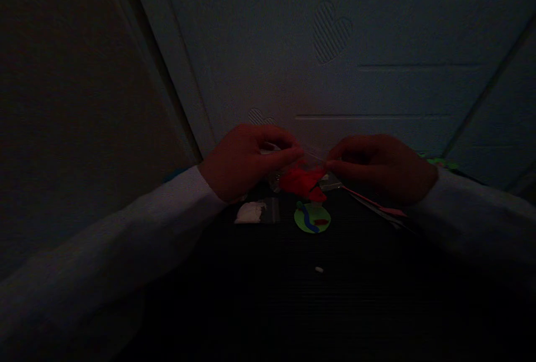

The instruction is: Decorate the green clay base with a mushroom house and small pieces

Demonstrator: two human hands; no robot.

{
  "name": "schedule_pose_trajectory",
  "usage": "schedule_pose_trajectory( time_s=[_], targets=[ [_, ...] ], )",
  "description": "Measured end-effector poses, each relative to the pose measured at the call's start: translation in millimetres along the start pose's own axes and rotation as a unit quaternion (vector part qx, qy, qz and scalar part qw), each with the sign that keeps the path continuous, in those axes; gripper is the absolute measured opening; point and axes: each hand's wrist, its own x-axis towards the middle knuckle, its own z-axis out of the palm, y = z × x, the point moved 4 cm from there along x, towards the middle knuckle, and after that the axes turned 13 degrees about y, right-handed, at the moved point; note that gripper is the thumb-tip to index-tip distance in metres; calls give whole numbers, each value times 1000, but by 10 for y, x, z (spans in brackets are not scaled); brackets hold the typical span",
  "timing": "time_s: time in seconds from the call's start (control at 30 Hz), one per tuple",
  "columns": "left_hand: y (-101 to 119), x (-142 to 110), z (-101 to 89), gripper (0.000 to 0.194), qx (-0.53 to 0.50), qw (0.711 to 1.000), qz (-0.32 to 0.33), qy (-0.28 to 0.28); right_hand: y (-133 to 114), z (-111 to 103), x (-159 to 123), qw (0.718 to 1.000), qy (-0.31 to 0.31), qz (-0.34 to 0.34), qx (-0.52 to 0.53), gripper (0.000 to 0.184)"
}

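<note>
My left hand (247, 162) and my right hand (383, 167) pinch the two upper corners of a small clear plastic bag (313, 156). Bright red pieces (302, 180) show in or just behind the bag; which of the two I cannot tell in the dim light. Below it, on the dark table, lies a green disc (310, 227) bearing a wavy blue strip (307, 218) and a small dark red piece (321, 222). To the left is a clear zip bag with pale contents (251, 212).
A small white piece (319, 269) lies on the dark table (268, 306) nearer to me. Pink and pale strips (381, 206) lie under my right wrist. Green pieces (441, 163) are at far right. A pale panel with embossed hearts (259, 43) rises behind.
</note>
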Motion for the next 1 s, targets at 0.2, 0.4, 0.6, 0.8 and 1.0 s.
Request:
schedule_pose_trajectory(
  time_s=[0.2,0.4,0.6,0.8,1.0],
  targets=[
    [37,-14,1,18,20,999,30,11,-19,13,-31,999,10,-35,-33,25],
    [154,-94,10,13,19,997,74,29,-101,3,-62,997,27,-63,-35,21],
    [205,-127,62,13,59,995,78,18,-210,-7,-85,992,44,-96,-71,20],
    [262,-144,80,18,91,988,125,13,-299,1,-124,986,58,-120,-101,20],
    [274,-141,32,13,83,983,157,44,-286,-37,-68,982,55,-123,-129,19]
  ],
)
